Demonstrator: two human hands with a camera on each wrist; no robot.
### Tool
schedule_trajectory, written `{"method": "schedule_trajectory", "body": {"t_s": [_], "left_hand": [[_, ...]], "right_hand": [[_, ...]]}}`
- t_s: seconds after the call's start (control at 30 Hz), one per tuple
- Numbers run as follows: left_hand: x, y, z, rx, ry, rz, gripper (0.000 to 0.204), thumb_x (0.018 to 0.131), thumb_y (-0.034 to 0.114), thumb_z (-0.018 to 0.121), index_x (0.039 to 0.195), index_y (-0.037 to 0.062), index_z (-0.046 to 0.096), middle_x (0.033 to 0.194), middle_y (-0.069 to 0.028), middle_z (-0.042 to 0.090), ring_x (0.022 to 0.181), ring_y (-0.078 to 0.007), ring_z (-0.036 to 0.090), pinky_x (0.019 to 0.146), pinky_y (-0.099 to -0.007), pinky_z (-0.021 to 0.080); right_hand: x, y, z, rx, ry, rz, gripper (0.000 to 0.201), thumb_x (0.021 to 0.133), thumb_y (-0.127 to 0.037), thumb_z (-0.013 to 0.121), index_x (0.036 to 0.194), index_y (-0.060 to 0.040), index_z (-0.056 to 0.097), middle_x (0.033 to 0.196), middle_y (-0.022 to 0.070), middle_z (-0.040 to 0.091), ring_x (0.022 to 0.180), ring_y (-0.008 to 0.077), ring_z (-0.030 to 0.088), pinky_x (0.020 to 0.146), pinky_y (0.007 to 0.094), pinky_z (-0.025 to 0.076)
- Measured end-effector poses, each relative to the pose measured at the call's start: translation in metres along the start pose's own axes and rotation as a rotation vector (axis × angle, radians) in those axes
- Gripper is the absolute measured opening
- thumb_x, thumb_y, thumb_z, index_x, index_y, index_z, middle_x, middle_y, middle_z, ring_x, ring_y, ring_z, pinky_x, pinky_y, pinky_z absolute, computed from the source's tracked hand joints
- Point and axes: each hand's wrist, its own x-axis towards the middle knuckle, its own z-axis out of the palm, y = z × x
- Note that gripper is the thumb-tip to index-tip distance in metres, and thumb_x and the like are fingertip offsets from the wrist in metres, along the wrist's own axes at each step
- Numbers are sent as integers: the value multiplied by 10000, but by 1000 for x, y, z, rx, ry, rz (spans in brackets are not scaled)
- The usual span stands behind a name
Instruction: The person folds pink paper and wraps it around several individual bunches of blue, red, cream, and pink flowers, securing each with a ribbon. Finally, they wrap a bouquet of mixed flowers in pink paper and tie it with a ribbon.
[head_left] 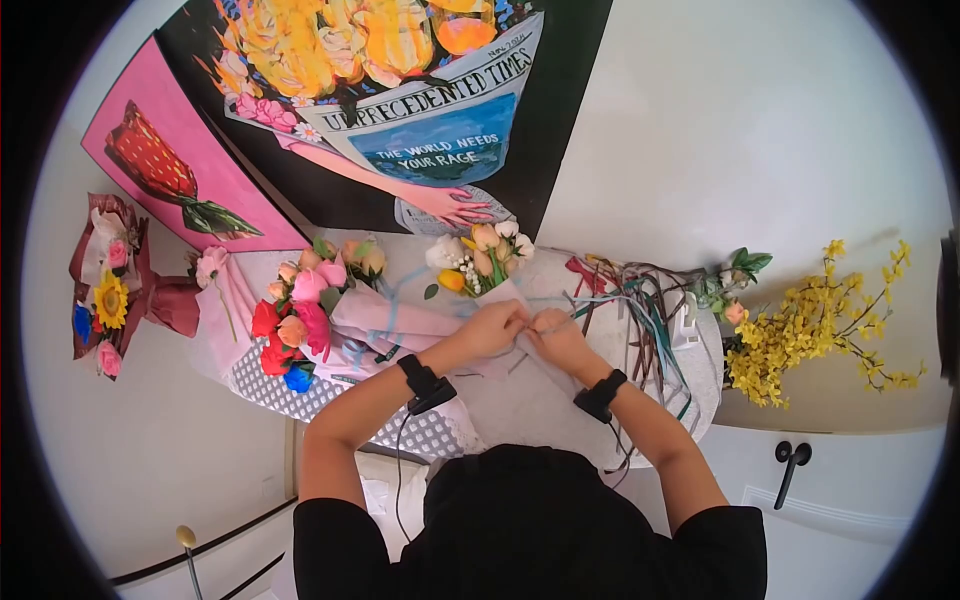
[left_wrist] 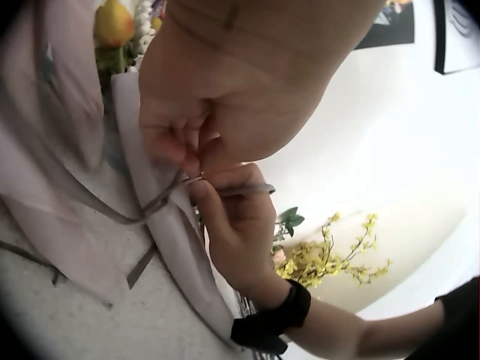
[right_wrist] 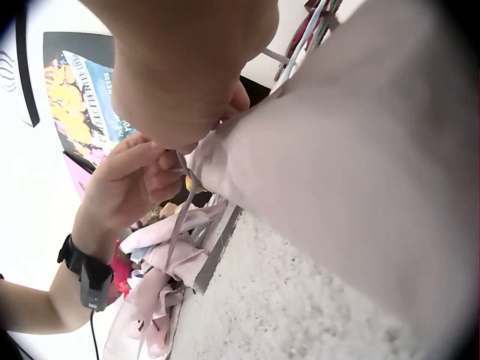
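Both hands meet at the gathered stem end of a bouquet in pale pink wrap. My left hand pinches a thin grey ribbon at the gather; its fingers are curled. My right hand touches it from the other side, with thumb and fingers pinching the same ribbon, whose end loops past the fingers in the left wrist view. Beyond the hands lie the bouquet's white, peach and yellow flowers. The knot area is partly hidden by the fingers.
Left on the table lie wrapped bouquets with red, pink and blue flowers. Loose ribbons hang at the right, beside yellow blossom branches. Paintings lean behind; a sunflower bouquet is far left.
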Motion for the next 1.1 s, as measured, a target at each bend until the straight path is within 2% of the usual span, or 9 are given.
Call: {"method": "schedule_trajectory", "body": {"t_s": [0.07, 0.17, 0.5, 0.6, 0.67, 0.8, 0.87, 0.97, 1.1], "left_hand": [[-4, 9, -5, 297, 120, 173, 101, 799, 49, 532, 881, -9, 538, 773, -143, 605, 675, -268, 589, 596, -355, 447], [-13, 29, -20, 316, 55, 88, 104, 788, 92, 540, 844, 5, 541, 775, -161, 599, 686, -338, 575, 593, -408, 434], [-31, 55, -39, 795, -425, -5, 105, 717, 120, 544, 706, 75, 638, 764, -127, 608, 760, -312, 599, 629, -439, 455], [-35, 43, -23, 1029, -412, 321, 108, 659, 144, 584, 682, 40, 595, 791, -107, 608, 745, -286, 576, 608, -424, 439], [-31, 54, -16, 696, -183, 866, 152, 620, 124, 588, 734, 24, 590, 837, -93, 602, 760, -290, 560, 650, -422, 440], [-29, 44, -4, 646, -283, 915, 142, 656, 90, 562, 773, 10, 577, 839, -122, 588, 742, -302, 552, 694, -414, 434], [-31, 34, 3, 481, -233, 334, 96, 715, 86, 528, 763, 11, 564, 812, -156, 577, 757, -320, 560, 673, -421, 435], [-28, 16, 10, 430, 4, 36, 102, 757, 109, 523, 753, 12, 552, 775, -183, 559, 736, -338, 556, 641, -424, 432], [-15, -8, 8, 373, 13, 0, 114, 755, 125, 545, 741, 12, 548, 728, -180, 554, 696, -346, 548, 612, -426, 431]], "right_hand": [[3, -1, -3, 7, -12, 45, 184, 698, -80, 646, 762, -47, 477, 768, 133, 540, 713, 325, 532, 639, 400, 430], [4, -2, -4, 52, 21, 40, 160, 718, -85, 628, 717, -34, 477, 726, 133, 515, 696, 313, 524, 626, 400, 427], [-1, 5, -15, 254, -9, 215, 106, 775, -82, 600, 748, -16, 522, 759, 139, 552, 713, 328, 538, 631, 384, 436], [3, 9, -19, 304, -73, 280, 102, 776, -98, 593, 743, -12, 550, 765, 132, 564, 722, 316, 551, 635, 378, 445], [1, 12, -19, 333, -119, 347, 97, 779, -101, 589, 753, -9, 572, 772, 128, 577, 731, 308, 564, 643, 369, 451], [-2, 20, -15, 326, -120, 289, 93, 779, -101, 605, 777, -8, 604, 764, 122, 587, 684, 266, 576, 599, 336, 448], [0, 20, -18, 298, -128, 268, 102, 778, -105, 607, 786, -3, 606, 754, 122, 590, 659, 265, 578, 581, 330, 446], [-6, 24, -19, 256, -245, 506, 150, 769, -132, 624, 756, 17, 607, 719, 122, 596, 588, 246, 571, 542, 320, 434], [-16, 28, -8, 342, -117, 658, 301, 763, -238, 641, 639, 32, 591, 622, 160, 573, 526, 264, 555, 519, 341, 427]]}}
